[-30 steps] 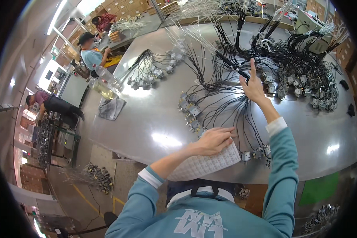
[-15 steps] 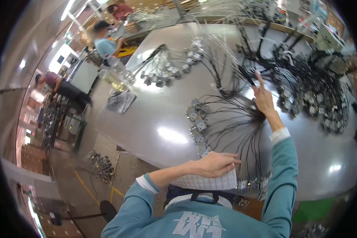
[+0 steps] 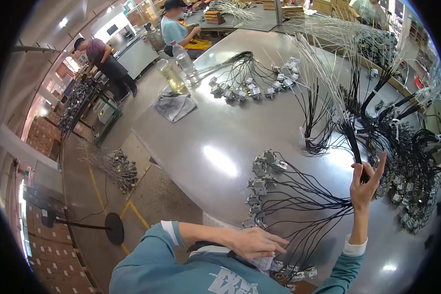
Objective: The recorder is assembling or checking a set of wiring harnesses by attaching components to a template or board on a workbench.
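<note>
My right hand (image 3: 365,188) is closed round a bundle of black cables (image 3: 352,142), with its index finger stretched up and free of them. Pale, bare wire ends (image 3: 318,63) rise from the top of this bundle. Below the grip the cables fan out over the table toward small metal connectors (image 3: 256,186), which lie in a curved row. More connectors of the same fan (image 3: 294,272) lie near my body. My left hand (image 3: 257,243) hovers low at the table's near edge, fingers extended, over a white printed sheet (image 3: 265,263) that it partly hides. I cannot tell whether it touches the sheet.
A tangled heap of cables and connectors (image 3: 406,191) fills the table's right side. Another cable fan (image 3: 245,73) lies at the back, near bottles (image 3: 170,77) and a grey cloth (image 3: 175,106). People work beyond the table. A floor fan (image 3: 113,229) stands at left.
My view has shifted, so the table sits differently. My right hand has turned, and its thumb now shows round the cable bundle. My left hand stays by the near edge, fingers extended.
</note>
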{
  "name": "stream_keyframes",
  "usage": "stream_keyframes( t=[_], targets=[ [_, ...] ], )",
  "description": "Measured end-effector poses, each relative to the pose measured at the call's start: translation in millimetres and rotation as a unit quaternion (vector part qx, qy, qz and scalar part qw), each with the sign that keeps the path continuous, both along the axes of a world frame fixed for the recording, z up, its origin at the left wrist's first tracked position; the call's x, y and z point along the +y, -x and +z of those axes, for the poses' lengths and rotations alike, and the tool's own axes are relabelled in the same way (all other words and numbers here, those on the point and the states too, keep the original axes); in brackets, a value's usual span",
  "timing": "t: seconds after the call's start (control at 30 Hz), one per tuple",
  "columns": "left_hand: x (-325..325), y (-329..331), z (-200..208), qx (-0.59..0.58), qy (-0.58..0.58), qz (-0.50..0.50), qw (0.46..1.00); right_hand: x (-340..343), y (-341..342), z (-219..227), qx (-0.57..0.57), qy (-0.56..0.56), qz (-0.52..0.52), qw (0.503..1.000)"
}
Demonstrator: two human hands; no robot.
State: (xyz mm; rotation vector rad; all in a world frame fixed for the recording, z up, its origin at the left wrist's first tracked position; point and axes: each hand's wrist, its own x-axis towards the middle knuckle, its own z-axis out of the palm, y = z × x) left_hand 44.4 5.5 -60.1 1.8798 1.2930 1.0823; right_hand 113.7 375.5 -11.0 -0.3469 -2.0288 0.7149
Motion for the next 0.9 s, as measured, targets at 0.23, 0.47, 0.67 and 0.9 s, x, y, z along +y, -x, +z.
stream_keyframes(
  t=[0.23,0.47,0.67,0.9],
  targets=[
    [2.9,3.5,1.0,-0.009,-0.023,0.018,1.000,-3.6,3.1,16.7,-0.078,0.116,-0.061,0.988],
    [5.8,13.9,6.8,-0.056,-0.007,-0.018,0.998,-15.7,-37.7,39.8,-0.004,0.029,-0.045,0.999],
    [-2.8,4.0,9.6,-0.043,-0.019,-0.012,0.999,-19.5,-39.7,51.8,0.009,-0.126,0.022,0.992],
    [-0.1,-1.7,2.8,-0.026,0.004,0.009,1.000,-6.0,-20.2,36.4,-0.035,0.007,0.028,0.999]
  ],
)
